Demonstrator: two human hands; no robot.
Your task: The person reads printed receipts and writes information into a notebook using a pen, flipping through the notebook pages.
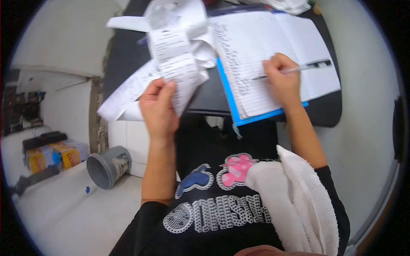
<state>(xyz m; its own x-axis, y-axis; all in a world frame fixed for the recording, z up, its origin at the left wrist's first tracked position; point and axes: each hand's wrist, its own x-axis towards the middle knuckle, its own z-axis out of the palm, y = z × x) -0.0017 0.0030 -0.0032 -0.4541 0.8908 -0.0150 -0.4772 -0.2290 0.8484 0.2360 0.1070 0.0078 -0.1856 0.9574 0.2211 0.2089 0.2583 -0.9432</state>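
My left hand pinches the edge of a long printed receipt, which curls up across the dark table with more paper strips around it. In my right hand is a pen, its tip at the page of an open lined notebook. Handwriting runs down the left side of that page; the words are too small to read. A blue cover shows beneath the notebook's left and lower edges. Another paper strip lies to the left of my left hand.
The black table ends just before my body, with a pale wall on the right. A grey bucket lies tipped on the floor at left, near yellow boxes. A white towel hangs over my shirt.
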